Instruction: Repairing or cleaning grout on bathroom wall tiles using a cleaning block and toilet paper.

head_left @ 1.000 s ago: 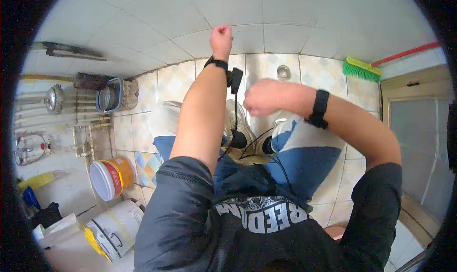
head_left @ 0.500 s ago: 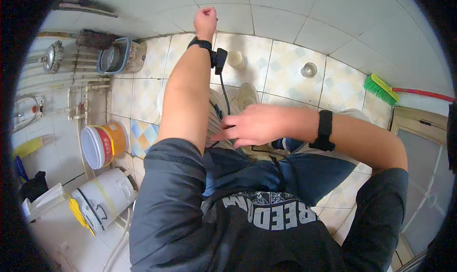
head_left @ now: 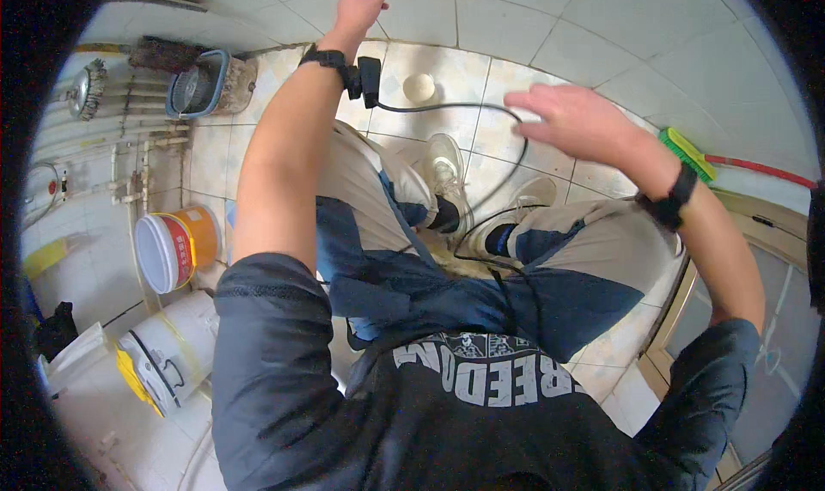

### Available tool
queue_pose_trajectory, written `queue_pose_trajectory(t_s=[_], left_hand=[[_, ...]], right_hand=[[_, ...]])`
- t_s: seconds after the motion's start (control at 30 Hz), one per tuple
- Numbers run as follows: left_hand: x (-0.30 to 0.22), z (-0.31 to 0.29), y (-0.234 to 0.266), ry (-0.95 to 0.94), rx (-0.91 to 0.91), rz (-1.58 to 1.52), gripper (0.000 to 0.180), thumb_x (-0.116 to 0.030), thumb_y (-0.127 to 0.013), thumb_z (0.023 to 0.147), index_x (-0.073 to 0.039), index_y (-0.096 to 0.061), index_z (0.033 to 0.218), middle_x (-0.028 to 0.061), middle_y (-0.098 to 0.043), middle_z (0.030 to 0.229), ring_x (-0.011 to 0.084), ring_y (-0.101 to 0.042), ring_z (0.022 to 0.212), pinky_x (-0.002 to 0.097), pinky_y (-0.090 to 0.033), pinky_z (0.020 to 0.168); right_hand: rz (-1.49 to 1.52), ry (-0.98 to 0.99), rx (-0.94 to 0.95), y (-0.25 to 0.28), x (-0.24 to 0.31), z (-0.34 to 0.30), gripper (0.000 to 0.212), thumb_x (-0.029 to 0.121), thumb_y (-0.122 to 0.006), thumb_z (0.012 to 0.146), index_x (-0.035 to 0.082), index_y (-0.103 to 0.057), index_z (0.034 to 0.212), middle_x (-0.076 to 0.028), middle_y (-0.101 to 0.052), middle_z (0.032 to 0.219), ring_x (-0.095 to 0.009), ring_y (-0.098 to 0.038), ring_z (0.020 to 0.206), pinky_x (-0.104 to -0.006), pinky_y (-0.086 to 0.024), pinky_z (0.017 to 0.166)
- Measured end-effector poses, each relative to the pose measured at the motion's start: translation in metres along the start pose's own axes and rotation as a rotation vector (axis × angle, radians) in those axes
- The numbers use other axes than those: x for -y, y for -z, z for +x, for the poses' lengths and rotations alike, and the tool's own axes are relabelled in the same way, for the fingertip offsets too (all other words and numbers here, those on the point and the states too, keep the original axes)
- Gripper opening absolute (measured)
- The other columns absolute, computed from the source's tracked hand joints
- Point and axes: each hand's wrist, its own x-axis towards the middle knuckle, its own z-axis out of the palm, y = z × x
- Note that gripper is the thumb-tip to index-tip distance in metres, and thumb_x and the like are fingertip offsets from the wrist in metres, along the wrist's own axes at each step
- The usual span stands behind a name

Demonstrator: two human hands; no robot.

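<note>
My left hand (head_left: 361,8) is raised near the far wall, its fingers curled closed with nothing visible in them. A black strap and a small black box (head_left: 369,80) sit on that wrist. From the box a black cable (head_left: 455,106) loops over toward my feet and lap. On the floor below the left hand stands a small pale cup (head_left: 418,87). My right hand (head_left: 580,126), a little blurred, hovers at the right over the floor, its fingers stretched out and holding nothing. A black strap (head_left: 672,199) circles that wrist too.
At the left are an orange-and-white bucket (head_left: 193,246), a white bin with a yellow edge (head_left: 176,349), a blue-rimmed basin (head_left: 225,74) and wall pipes (head_left: 142,169). A green brush (head_left: 687,154) with a red handle leans at the right, near a framed door (head_left: 773,293).
My right hand has moved from beside my left forearm out to the right, where it hides the clear glass. My left arm has shifted up and left. The cable now spans across.
</note>
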Motion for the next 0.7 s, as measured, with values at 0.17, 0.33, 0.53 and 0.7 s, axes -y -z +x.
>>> queue_pose_trajectory(t_s=[0.17,0.33,0.53,0.7], left_hand=[[-0.048,-0.001,-0.017,0.078,0.118,-0.059,0.029,-0.027,-0.058,0.085,0.000,-0.059,0.096,0.0076,-0.061,0.086,0.0143,-0.056,0.073,0.0290,-0.046,0.066],[-0.028,0.015,0.000,0.055,0.036,0.010,0.028,-0.026,-0.061,0.083,-0.001,-0.059,0.095,0.0063,-0.061,0.084,0.0146,-0.057,0.071,0.0295,-0.047,0.066],[0.011,0.022,0.020,0.103,-0.040,0.042,0.024,-0.021,-0.060,0.082,0.001,-0.060,0.092,0.0067,-0.062,0.079,0.0156,-0.057,0.066,0.0303,-0.047,0.064],[0.020,0.020,0.044,0.194,-0.151,-0.031,0.023,-0.020,-0.060,0.082,0.002,-0.060,0.089,0.0071,-0.062,0.079,0.0156,-0.057,0.067,0.0309,-0.046,0.064]], right_hand=[[-0.142,0.223,0.084,-0.038,0.009,0.032,0.025,0.021,-0.050,0.084,0.008,-0.054,0.106,-0.012,-0.056,0.094,-0.029,-0.058,0.080,-0.0397,-0.048,0.068],[-0.003,0.693,0.143,-0.064,0.078,0.042,0.018,0.020,-0.051,0.082,0.007,-0.052,0.094,-0.010,-0.053,0.089,-0.025,-0.060,0.067,-0.0361,-0.048,0.053],[0.185,0.561,0.449,-0.099,0.118,0.037,0.034,0.035,-0.057,0.079,0.006,-0.047,0.094,-0.012,-0.057,0.081,-0.027,-0.061,0.065,-0.0378,-0.047,0.052],[0.128,0.561,0.520,-0.123,0.131,0.030,0.029,0.030,-0.057,0.078,0.005,-0.049,0.090,-0.011,-0.057,0.074,-0.029,-0.060,0.063,-0.0392,-0.047,0.051]])
